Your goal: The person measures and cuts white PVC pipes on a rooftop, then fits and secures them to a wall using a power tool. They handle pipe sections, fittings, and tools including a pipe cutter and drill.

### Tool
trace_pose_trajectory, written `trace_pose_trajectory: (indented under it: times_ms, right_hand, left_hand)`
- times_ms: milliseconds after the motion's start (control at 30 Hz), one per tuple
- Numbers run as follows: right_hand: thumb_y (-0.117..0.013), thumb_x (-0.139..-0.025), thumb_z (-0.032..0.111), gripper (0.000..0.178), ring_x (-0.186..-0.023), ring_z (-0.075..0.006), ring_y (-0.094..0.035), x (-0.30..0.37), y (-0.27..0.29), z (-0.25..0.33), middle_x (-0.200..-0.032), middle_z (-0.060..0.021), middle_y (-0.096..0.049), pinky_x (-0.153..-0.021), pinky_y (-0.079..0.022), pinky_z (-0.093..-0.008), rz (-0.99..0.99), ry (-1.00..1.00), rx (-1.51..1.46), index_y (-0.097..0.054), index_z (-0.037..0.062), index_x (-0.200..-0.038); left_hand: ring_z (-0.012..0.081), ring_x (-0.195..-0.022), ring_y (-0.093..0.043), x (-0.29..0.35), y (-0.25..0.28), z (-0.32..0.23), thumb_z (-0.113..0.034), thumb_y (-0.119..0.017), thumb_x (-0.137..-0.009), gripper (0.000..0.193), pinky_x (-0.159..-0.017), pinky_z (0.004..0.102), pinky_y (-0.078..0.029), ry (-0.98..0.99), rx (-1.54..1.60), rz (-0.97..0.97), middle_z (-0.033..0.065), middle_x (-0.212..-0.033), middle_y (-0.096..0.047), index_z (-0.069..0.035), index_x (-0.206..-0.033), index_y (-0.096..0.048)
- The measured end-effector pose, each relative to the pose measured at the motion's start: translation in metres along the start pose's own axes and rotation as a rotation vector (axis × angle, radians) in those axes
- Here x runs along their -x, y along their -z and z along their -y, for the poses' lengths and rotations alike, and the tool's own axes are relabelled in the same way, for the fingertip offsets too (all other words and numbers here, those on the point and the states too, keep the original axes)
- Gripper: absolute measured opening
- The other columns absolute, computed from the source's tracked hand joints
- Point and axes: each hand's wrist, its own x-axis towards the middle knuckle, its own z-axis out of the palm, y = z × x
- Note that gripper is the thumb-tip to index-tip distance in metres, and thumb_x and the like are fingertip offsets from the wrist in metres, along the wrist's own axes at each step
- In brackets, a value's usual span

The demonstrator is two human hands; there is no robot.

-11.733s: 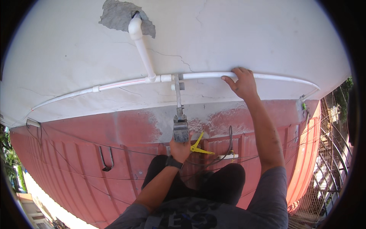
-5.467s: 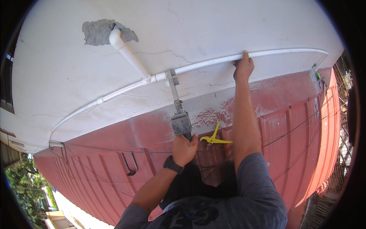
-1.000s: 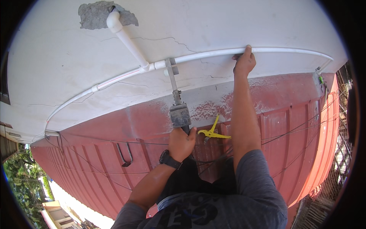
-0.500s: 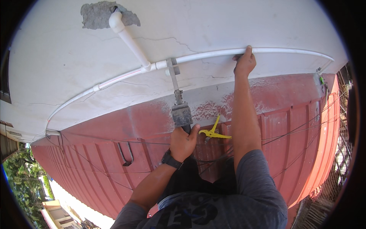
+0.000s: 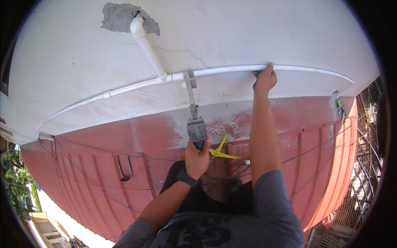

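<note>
My left hand (image 5: 197, 159), with a black watch on the wrist, is closed around the handle of a grey pipe-welding iron (image 5: 197, 130). The iron points up at the wall, and its heating head (image 5: 189, 80) sits on the pipe line just right of a white tee fitting (image 5: 162, 78). Whether the head is between the fitting and pipe ends is hard to make out. Farther right, my right hand (image 5: 265, 79) grips the long white plastic pipe (image 5: 231, 69) from below, thumb up on it. Left of the tee, another pipe (image 5: 132, 87) continues along the wall.
From the tee, a pipe (image 5: 149, 51) rises to an elbow (image 5: 137, 27) at a broken plaster patch (image 5: 118, 18). A yellow pipe cutter (image 5: 223, 153) lies below on the red metal roof (image 5: 95, 165), among dark cables (image 5: 161, 157). Metal grating (image 5: 351, 202) stands at right.
The view has shifted, so wall and pipes appear lower. Both hands keep their grips, and the welding iron's head stays at the same spot by the tee.
</note>
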Motion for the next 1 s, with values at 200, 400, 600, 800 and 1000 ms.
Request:
trace_pose_trajectory:
  times_ms: [200, 400, 600, 800, 1000]
  right_hand:
    - [-0.050, -0.102, 0.041, 0.053, -0.072, -0.0264, -0.066, 0.003, -0.015, 0.011, -0.087, -0.0178, -0.064, -0.063, -0.062, -0.0391, -0.138, -0.002, 0.053, -0.060, -0.0094, -0.090]
    - [-0.049, -0.102, 0.043, 0.057, -0.078, -0.0283, -0.068, 0.008, -0.016, 0.015, -0.091, -0.0197, -0.065, -0.064, -0.064, -0.0401, -0.146, 0.019, 0.097, -0.059, -0.0124, -0.093]
    - [-0.049, -0.102, 0.043, 0.057, -0.077, -0.0270, -0.068, 0.002, -0.017, 0.009, -0.087, -0.0186, -0.065, -0.061, -0.062, -0.0389, -0.132, 0.058, 0.072, -0.059, -0.0117, -0.091]
    - [-0.048, -0.103, 0.042, 0.056, -0.068, -0.0245, -0.064, -0.032, -0.002, 0.012, -0.079, -0.0166, -0.064, -0.058, -0.057, -0.0379, -0.200, 0.170, 0.151, -0.057, -0.0097, -0.085]
    - [-0.049, -0.100, 0.039, 0.047, -0.058, -0.0214, -0.056, -0.019, -0.025, 0.089, -0.065, -0.0096, -0.054, -0.059, -0.054, -0.0368, -0.092, 0.109, -0.115, -0.052, -0.0024, -0.079]
  left_hand:
    - [0.0123, -0.048, -0.056, 0.001, 0.002, 0.000, -0.028, -0.074, -0.095, 0.038, -0.045, 0.0308, -0.042, -0.029, -0.035, 0.011, 0.0054, -0.057, -0.058, 0.002, -0.081, -0.055]
    - [0.0383, -0.079, -0.069, 0.004, 0.007, -0.017, -0.033, -0.074, -0.092, 0.043, -0.069, 0.0435, -0.051, 0.116, -0.054, 0.044, 0.0238, -0.084, -0.069, 0.007, -0.100, -0.063]
    - [0.0132, -0.046, -0.056, 0.002, 0.001, -0.004, -0.028, -0.073, -0.095, 0.039, -0.044, 0.0319, -0.042, -0.035, -0.049, -0.024, 0.0067, -0.055, -0.059, 0.003, -0.078, -0.056]
    - [0.0116, -0.046, -0.055, 0.001, -0.003, 0.005, -0.030, -0.073, -0.095, 0.044, -0.043, 0.0307, -0.041, -0.036, -0.059, 0.014, 0.0060, -0.055, -0.059, 0.001, -0.069, -0.056]
    - [0.0202, -0.046, -0.057, -0.004, -0.007, 0.029, -0.034, -0.076, -0.092, 0.047, -0.047, 0.0376, -0.044, -0.053, -0.177, -0.017, 0.0138, -0.055, -0.059, 0.004, -0.069, -0.059]
